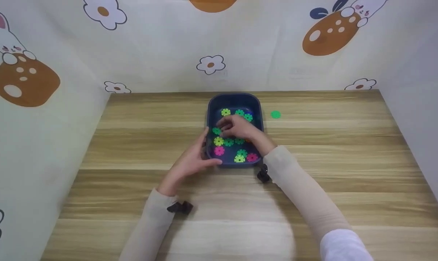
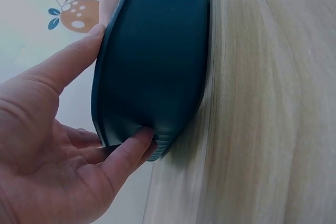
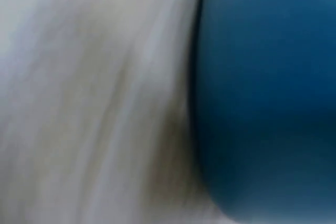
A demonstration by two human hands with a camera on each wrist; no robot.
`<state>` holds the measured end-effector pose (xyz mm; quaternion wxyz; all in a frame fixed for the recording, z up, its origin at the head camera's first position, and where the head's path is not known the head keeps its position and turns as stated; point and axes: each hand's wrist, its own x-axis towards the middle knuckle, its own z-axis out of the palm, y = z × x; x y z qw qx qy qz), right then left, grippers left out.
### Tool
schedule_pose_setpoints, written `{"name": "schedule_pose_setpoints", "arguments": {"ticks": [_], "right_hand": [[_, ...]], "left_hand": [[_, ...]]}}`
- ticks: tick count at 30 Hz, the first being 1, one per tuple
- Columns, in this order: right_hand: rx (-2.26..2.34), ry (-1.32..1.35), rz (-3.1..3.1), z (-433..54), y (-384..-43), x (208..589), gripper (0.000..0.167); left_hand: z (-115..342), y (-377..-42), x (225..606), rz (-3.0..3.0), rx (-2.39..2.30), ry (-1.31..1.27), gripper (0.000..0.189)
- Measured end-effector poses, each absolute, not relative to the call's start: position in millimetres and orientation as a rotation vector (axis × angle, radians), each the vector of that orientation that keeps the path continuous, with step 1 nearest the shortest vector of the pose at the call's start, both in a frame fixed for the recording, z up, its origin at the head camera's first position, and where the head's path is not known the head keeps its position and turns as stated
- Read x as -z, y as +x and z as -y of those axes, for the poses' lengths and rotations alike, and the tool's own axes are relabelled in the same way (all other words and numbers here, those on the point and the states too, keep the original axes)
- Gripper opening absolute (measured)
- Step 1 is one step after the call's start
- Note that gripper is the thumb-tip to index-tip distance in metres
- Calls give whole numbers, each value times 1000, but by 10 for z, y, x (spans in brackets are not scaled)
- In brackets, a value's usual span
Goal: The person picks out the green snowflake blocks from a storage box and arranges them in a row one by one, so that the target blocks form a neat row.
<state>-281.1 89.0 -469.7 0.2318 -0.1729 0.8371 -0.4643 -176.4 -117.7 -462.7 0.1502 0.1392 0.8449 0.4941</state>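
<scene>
A dark blue tub [image 1: 234, 95] holds several flower-edged plastic discs in green, yellow, pink and orange, among them a pink disc [image 1: 219, 150] and a yellow disc [image 1: 225, 112]. My left hand [image 1: 191, 161] grips the tub's near left corner. In the left wrist view the thumb is on the rim and other fingers press the tub's outer wall [image 2: 152, 61]. Inside the tub, my right hand [image 1: 238, 127] reaches over the discs with bent fingers and a gap between thumb and forefinger. A green disc [image 1: 216, 131] lies right by those fingertips, near the left wall.
One more green disc [image 1: 275, 114] lies on the wooden table [image 1: 327, 145], right of the tub. Behind the table hangs a patterned cloth [image 1: 255, 47]. The right wrist view is blurred, showing mostly the tub's blue side [image 3: 273, 87].
</scene>
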Motion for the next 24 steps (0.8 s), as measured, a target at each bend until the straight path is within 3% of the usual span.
{"name": "schedule_pose_setpoints", "arguments": {"ticks": [11,24], "right_hand": [[996,-708,-2499,-830,-2802,4754,36],[929,-766,-2469,-834,-2799,4746,34]], "left_hand": [[1180,-1779,4648,-2425,-1436,427,109],[1173,-1768,4636,-2443,-1428,406,108]]}}
